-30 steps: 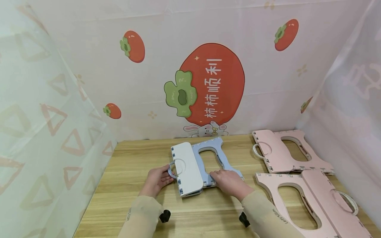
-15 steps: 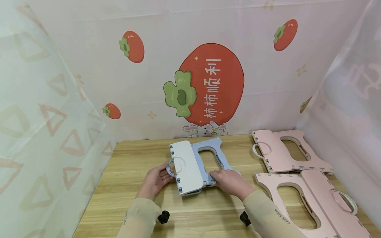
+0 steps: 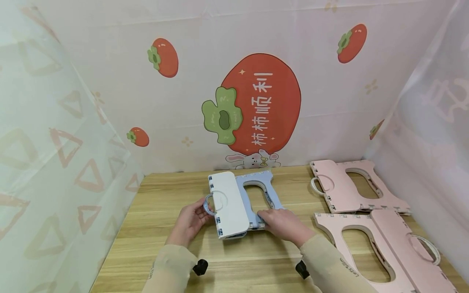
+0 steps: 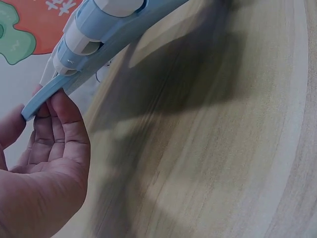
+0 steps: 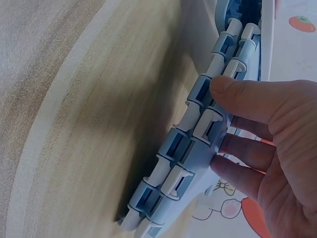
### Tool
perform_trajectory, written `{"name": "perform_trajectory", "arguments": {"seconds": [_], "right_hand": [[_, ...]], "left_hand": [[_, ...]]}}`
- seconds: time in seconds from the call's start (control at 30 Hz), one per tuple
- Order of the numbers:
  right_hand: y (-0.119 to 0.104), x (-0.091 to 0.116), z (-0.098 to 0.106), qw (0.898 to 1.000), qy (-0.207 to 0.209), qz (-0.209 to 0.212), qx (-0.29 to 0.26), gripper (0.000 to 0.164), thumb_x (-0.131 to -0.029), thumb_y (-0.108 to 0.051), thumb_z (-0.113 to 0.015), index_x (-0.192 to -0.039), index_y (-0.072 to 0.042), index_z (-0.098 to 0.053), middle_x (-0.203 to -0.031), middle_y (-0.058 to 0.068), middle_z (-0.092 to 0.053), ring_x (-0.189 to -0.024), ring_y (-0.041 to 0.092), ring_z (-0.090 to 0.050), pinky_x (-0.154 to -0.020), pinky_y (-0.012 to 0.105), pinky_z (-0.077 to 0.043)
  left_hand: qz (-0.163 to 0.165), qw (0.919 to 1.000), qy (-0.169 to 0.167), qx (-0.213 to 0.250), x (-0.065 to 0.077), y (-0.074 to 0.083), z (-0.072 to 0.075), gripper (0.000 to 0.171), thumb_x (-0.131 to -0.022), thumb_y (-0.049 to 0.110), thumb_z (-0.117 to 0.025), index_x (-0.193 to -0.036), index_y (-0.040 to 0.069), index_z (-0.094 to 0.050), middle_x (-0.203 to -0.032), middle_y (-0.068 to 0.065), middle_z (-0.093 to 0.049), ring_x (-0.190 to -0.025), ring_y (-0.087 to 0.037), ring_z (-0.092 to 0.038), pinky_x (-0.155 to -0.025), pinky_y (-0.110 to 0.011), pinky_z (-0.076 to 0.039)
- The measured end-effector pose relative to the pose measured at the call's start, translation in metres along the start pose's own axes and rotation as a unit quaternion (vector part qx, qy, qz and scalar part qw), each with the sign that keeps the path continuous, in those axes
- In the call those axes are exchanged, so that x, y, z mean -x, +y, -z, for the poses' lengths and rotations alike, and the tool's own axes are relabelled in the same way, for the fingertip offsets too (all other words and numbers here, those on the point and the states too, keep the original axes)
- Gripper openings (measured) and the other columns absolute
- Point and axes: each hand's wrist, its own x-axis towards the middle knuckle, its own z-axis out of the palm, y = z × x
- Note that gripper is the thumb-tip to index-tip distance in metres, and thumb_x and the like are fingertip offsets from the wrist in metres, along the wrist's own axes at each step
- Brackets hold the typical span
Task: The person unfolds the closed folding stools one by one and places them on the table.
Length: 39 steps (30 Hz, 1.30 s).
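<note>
A folded step stool point(image 3: 231, 203), with a white top panel and light blue legs, is held between both hands over the wooden table. My left hand point(image 3: 193, 218) pinches the stool's blue carry handle point(image 4: 42, 96) at its left side, between thumb and fingers. My right hand point(image 3: 283, 221) grips the blue leg panel at its near edge. In the right wrist view, the thumb point(image 5: 230, 91) lies on the hinged edge point(image 5: 193, 124) and the fingers are on the leg panel's other face. Shadow shows beneath the stool in both wrist views.
Two folded pink stools lie at the right: a far one point(image 3: 338, 185) near the back wall and a near one point(image 3: 399, 252) at the table's right side. A printed cloth backdrop point(image 3: 176, 101) stands behind the wooden table point(image 3: 146, 244), with cloth at both sides.
The blue and white stool has shifted slightly left and away from me, its right-hand end drawing in a little. Both hands keep their hold. The pink stools have stayed put.
</note>
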Motion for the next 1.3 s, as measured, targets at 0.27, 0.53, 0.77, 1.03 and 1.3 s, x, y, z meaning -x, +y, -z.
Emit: {"name": "perform_trajectory", "arguments": {"seconds": [0.27,0.53,0.77,1.03,1.3], "right_hand": [[0.001,0.0,0.002,1.0,0.013,0.009,-0.013,0.023,-0.088,-0.013,-0.081,-0.101,-0.009,-0.062,-0.097,0.002,-0.075,-0.071,0.018,-0.068,-0.055,0.035,-0.054],[0.001,0.0,0.006,1.0,0.01,0.007,-0.029,0.023,-0.088,-0.014,-0.08,-0.098,-0.012,-0.06,-0.091,-0.002,-0.07,-0.066,0.012,-0.057,-0.054,0.034,-0.049],[0.002,0.001,0.009,0.999,0.007,0.011,-0.033,0.023,-0.089,-0.014,-0.08,-0.099,-0.012,-0.059,-0.087,-0.003,-0.067,-0.063,0.009,-0.051,-0.053,0.031,-0.046],[0.003,0.0,0.01,0.999,0.001,0.012,-0.044,0.022,-0.089,-0.014,-0.079,-0.099,-0.011,-0.059,-0.087,-0.003,-0.067,-0.063,0.008,-0.049,-0.054,0.028,-0.045],[0.003,0.001,0.013,0.999,-0.007,0.005,-0.053,0.022,-0.09,-0.015,-0.079,-0.102,-0.011,-0.061,-0.086,-0.004,-0.066,-0.064,0.007,-0.047,-0.054,0.026,-0.044]], "left_hand": [[-0.007,0.9996,-0.018,0.021,0.002,0.007,-0.004,0.02,-0.103,0.019,-0.063,-0.104,0.0,-0.065,-0.081,-0.006,-0.069,-0.078,-0.018,-0.064,-0.079,-0.03,-0.057],[-0.009,0.9992,-0.018,0.034,0.004,0.013,-0.008,0.018,-0.102,0.019,-0.064,-0.096,0.003,-0.068,-0.08,-0.006,-0.07,-0.076,-0.017,-0.065,-0.079,-0.031,-0.058],[-0.007,0.9991,-0.02,0.036,0.007,0.018,-0.013,0.018,-0.103,0.02,-0.063,-0.097,0.004,-0.068,-0.084,-0.006,-0.07,-0.079,-0.016,-0.066,-0.084,-0.031,-0.059],[-0.009,0.998,-0.04,0.047,0.013,0.024,-0.015,0.017,-0.103,0.019,-0.063,-0.097,0.004,-0.068,-0.085,-0.007,-0.071,-0.079,-0.016,-0.066,-0.084,-0.032,-0.059],[-0.019,0.9973,-0.052,0.048,0.015,0.026,-0.018,0.016,-0.103,0.017,-0.062,-0.099,0.002,-0.067,-0.086,-0.007,-0.071,-0.079,-0.017,-0.066,-0.083,-0.031,-0.059]]}}
